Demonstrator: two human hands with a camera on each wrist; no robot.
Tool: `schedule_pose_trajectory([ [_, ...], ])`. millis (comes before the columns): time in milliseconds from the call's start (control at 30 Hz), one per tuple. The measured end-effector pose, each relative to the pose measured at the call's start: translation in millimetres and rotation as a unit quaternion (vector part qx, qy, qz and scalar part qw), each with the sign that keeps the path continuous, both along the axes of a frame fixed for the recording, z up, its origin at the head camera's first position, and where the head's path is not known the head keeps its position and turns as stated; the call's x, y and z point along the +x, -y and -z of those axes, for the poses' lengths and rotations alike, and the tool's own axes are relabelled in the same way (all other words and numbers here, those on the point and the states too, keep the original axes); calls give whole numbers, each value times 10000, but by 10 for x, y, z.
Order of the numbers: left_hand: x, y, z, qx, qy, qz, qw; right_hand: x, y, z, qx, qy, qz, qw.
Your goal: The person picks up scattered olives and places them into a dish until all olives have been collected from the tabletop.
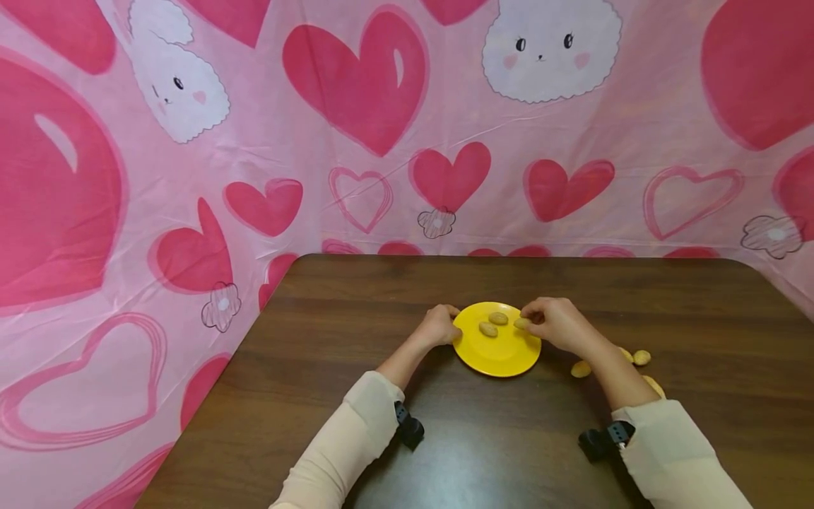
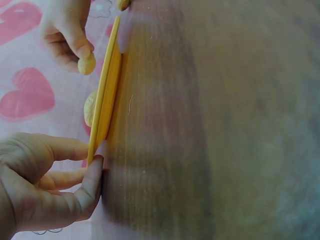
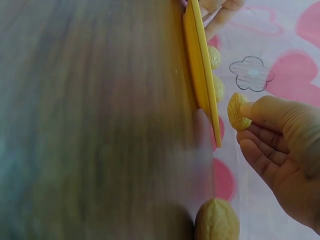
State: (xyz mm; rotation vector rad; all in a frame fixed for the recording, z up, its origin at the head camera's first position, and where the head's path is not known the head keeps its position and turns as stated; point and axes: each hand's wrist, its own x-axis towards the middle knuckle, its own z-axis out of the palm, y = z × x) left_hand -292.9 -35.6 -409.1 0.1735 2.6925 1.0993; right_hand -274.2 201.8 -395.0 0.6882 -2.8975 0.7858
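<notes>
A round yellow plate (image 1: 497, 360) lies on the wooden table, with two tan, wrinkled walnuts, one (image 1: 488, 329) in front of the other (image 1: 499, 318), on its upper face. At the plate's left edge, my left hand (image 1: 439, 326) pinches the rim between thumb and fingers, some of them under it in the left wrist view. My right hand (image 1: 559, 324) is over the right side of the plate. It pinches another walnut (image 3: 237, 111) between thumb and fingers, held just above the rim.
Several more walnuts lie on the table to the right of the plate, among them one (image 1: 581, 369) near my right forearm and one (image 1: 642, 358) beyond it. A pink heart-printed cloth (image 1: 381, 198) hangs behind the table (image 1: 356, 297).
</notes>
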Motion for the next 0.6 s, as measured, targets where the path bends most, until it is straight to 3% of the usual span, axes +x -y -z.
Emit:
schedule_pose_trajectory([
  [300, 12, -5, -15, -23, 17, 37, 10000, -64, 90, 30, -57, -122, -71, 9999],
  [600, 4, 13, -15, -262, -122, 48, 9996, -122, 198, 48, 86, 203, -159, 9996],
])
